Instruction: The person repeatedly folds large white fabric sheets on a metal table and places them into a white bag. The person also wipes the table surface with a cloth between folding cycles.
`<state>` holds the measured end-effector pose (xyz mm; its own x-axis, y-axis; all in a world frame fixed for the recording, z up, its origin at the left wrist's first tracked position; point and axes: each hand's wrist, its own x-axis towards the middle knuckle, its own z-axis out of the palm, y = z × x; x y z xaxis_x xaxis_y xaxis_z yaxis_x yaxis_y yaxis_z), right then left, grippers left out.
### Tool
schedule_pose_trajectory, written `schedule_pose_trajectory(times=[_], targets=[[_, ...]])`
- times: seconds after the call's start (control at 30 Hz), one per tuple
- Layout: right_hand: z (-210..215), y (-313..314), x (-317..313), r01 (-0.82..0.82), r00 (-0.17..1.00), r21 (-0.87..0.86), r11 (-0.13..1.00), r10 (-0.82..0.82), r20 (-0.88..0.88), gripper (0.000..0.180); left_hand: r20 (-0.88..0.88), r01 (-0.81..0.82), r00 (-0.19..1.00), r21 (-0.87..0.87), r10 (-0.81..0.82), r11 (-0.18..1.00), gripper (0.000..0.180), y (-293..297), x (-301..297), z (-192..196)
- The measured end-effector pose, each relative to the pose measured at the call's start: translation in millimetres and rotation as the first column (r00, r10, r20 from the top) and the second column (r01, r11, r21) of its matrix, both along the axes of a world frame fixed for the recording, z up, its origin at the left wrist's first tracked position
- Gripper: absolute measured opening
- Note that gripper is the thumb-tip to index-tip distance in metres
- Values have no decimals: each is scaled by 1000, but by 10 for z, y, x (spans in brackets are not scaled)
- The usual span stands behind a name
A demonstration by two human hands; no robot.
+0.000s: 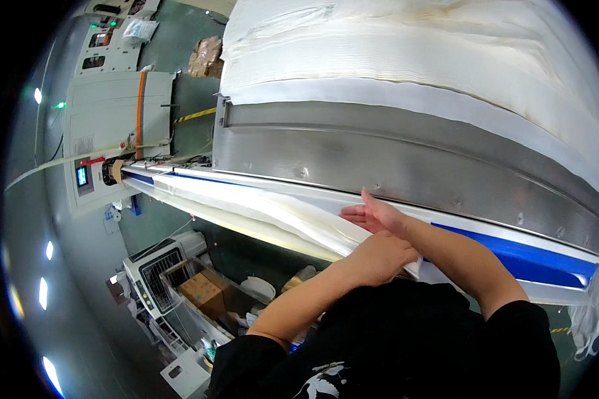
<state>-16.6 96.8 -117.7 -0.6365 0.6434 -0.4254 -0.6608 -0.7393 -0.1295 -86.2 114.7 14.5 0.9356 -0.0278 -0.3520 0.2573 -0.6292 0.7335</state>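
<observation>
At the far left, bright lights (43, 292) shine along a grey wall (90, 279), and next to it stands a large white cabinet (106, 100) with a small lit screen (82, 176) and an orange stripe (140, 113) down its front. Below the cabinet in the view sit a pale unit with a black grille (161, 271) and, just right of it, a cardboard box (203, 292) inside a larger container. A brown wrapped bundle (206, 56) lies on the green floor (173, 40) near the top. From beside the cabinet a long, narrow white rail (353, 196) slants down to the right, and a long white strip of soft, layered material (266, 203) lies along it, its near end reaching the person's hands. Above the rail runs a grey steel panel (299, 146), with a thick stack of white sheets (379, 40) rising behind it. The right grip (383, 216) is open, its fingers extended leftward and thumb raised, just beside the strip on the panel side. The left grip (381, 258) lies over the strip's near end with its fingers curled; whether they are clamped on it cannot be told, as the fingertips are hidden. Further right, a blue band (512, 256) shows along the rail, and loose white lengths (589, 326) hang at the far edge.
</observation>
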Motion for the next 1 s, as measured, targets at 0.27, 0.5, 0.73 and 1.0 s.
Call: schedule_pose_trajectory(times=[0.27,0.5,0.73,1.0], targets=[[142,-169,-89,-129,991,-109,986,130,1,95,-44,-56,997,5,56,998,24,-44,-143,-52],[-76,-379,-37,-41,992,-75,996,31,-122,87,-150,-141,979,-21,137,990,25,64,-125,-39],[215,-802,429,7,990,-265,964,30,136,77,182,-149,969,-97,165,984,35,-151,-26,-96],[227,-1210,802,100,951,-188,977,-38,306,66,1,-175,984,-156,177,972,30,-225,-130,-355]])
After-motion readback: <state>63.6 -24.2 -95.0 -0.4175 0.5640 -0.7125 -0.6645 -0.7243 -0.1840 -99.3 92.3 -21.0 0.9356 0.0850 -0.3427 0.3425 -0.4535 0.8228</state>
